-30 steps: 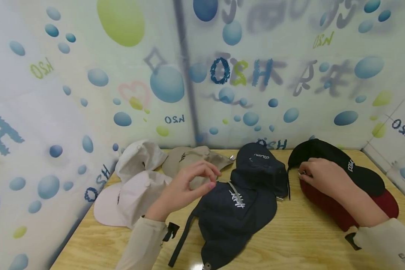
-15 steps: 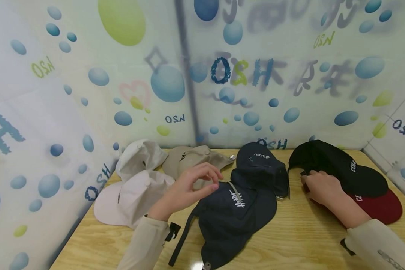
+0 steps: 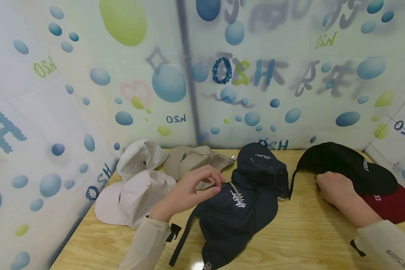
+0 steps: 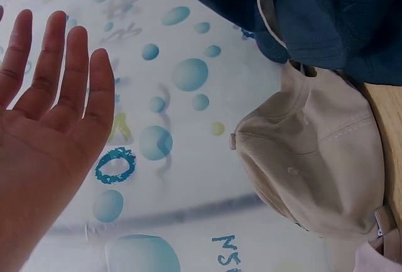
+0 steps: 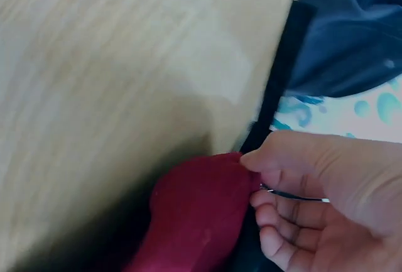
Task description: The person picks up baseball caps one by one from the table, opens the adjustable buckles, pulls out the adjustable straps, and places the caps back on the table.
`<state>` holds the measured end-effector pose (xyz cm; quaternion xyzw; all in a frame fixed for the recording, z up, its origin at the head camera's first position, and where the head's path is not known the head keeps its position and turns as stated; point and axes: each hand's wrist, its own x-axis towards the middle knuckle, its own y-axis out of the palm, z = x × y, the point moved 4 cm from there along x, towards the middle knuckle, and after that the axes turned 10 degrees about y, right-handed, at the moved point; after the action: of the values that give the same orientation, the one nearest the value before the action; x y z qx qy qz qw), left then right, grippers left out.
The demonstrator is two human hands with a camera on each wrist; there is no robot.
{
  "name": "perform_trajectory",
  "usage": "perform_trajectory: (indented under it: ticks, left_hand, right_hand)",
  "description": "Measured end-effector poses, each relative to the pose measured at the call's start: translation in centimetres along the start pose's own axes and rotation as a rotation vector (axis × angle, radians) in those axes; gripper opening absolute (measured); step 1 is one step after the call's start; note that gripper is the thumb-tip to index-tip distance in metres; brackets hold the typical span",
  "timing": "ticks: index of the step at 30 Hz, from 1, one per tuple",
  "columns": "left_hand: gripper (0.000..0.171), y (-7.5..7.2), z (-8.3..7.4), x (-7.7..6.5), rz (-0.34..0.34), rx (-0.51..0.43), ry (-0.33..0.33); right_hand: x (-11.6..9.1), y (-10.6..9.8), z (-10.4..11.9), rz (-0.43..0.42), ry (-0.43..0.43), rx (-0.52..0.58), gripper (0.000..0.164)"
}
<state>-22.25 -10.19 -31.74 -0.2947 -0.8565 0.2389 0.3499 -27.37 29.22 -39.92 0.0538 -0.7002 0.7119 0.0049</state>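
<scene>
My right hand (image 3: pixel 337 189) pinches the back edge of a dark red cap (image 3: pixel 396 204); in the right wrist view, the thumb and fingertips close on the red cloth (image 5: pixel 195 215) beside a small metal buckle. A black cap (image 3: pixel 339 161) with white lettering lies over the red one, its strap hanging to the left. My left hand (image 3: pixel 192 193) is held over the table with relaxed fingers and nothing in them, just left of a navy cap (image 3: pixel 236 225) with white lettering. The left wrist view shows that palm (image 4: pixel 56 115) with its fingers extended.
Behind the front navy cap lies another navy cap (image 3: pixel 260 159). A beige cap (image 3: pixel 192 163) sits at the back middle. A white cap (image 3: pixel 138 159) and a pale pink cap (image 3: pixel 135 197) are grouped at the left. A patterned wall sheet (image 3: pixel 243 105) stands behind the wooden table (image 3: pixel 300 232).
My right hand has moved to the right, and the dark red and black caps have shifted right with it. The left hand has hardly moved.
</scene>
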Motion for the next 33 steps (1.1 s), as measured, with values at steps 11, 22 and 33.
perform_trajectory:
  ticks: [11,22,33]
  left_hand:
    - [0.004,0.2,0.1,0.2,0.008,-0.013,0.012]
    - [0.007,0.9,-0.1,1.1,0.039,-0.024,0.021]
    - [0.025,2.7,-2.7,3.0,-0.087,0.134,0.102]
  right_hand:
    - [0.5,-6.7,-0.1,0.009,-0.007,0.082,0.015]
    - [-0.5,-12.3,0.2,-0.068,-0.041,0.364,0.011]
    - [-2.1,-18.5,3.5,-0.084,-0.129,0.662,0.011]
